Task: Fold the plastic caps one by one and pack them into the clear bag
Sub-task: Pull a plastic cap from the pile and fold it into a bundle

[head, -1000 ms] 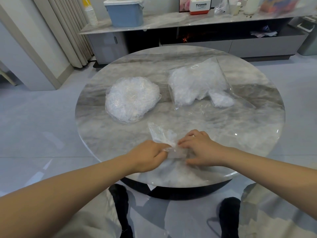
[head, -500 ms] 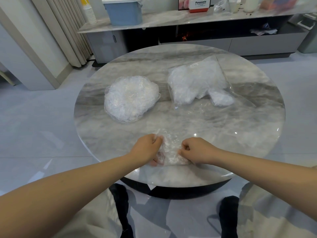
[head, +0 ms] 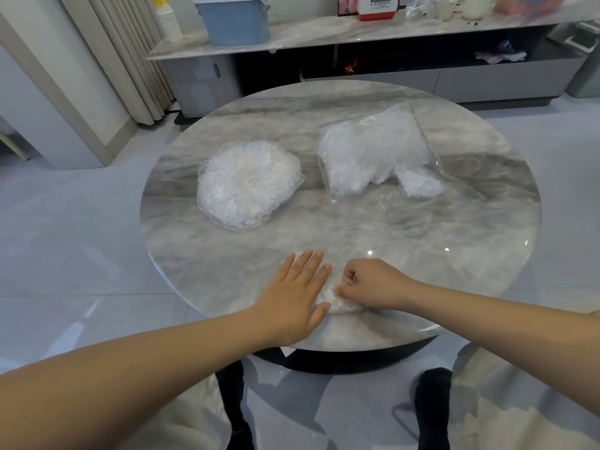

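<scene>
A folded clear plastic cap (head: 334, 298) lies near the front edge of the round marble table (head: 422, 254). My left hand (head: 293, 292) lies flat with straight fingers, pressing on the cap's left side. My right hand (head: 373, 284) has curled fingers and pinches the cap's right part. A round pile of unfolded caps (head: 248, 183) sits at the table's middle left. The clear bag (head: 373, 151), holding several folded caps, lies at the back right with its mouth toward me. One folded cap (head: 420, 185) rests near the bag's mouth.
A long marble-topped cabinet (head: 357, 37) stands beyond the table, carrying a blue box (head: 235, 19) and small items. Curtains (head: 130, 60) hang at the left. My knees and black shoes (head: 433, 404) show below the table's front edge.
The cap stood up between my pinching hands, then was folded down flat. My left hand has let go and now lies spread flat on it. My right hand still pinches it.
</scene>
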### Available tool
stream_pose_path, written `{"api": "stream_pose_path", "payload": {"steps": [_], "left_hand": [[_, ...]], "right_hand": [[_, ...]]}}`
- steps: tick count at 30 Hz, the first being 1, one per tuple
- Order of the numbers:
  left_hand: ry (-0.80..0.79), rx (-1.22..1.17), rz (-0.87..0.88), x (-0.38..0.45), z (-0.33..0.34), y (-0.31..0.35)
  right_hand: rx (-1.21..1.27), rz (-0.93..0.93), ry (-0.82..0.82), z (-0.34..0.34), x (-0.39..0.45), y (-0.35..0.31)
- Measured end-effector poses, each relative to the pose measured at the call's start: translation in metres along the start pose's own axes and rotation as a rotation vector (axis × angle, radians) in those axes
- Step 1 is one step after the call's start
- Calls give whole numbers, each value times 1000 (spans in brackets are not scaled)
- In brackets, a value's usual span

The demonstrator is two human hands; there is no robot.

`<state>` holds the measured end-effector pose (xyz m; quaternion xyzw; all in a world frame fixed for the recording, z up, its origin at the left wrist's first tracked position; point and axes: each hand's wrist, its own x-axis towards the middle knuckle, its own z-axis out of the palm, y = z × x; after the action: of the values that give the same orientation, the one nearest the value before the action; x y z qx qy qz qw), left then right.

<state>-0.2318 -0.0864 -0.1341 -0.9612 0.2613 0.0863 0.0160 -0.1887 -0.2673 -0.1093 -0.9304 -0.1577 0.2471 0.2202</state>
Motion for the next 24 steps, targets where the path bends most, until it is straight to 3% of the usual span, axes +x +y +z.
{"api": "stream_pose_path", "payload": {"steps": [3, 6, 8, 12, 16, 24], "left_hand": [[-113, -24, -49, -3, 5, 1], [-173, -96, -37, -4, 3, 3], [-206, -124, -28, -3, 3, 2], [-231, -148, -4, -1, 2, -1], [-242, -149, 8, 1, 5, -3], [-90, -93, -4, -3, 5, -3]], "right_hand": [[-147, -88, 120, 4, -6, 1], [-336, -364, 337, 9, -9, 2], [-394, -508, 387, 11, -10, 1], [-426, -615, 366, 14, -9, 4], [-435, -561, 274, 9, -10, 3], [-497, -580, 187, 7, -13, 8]]}}
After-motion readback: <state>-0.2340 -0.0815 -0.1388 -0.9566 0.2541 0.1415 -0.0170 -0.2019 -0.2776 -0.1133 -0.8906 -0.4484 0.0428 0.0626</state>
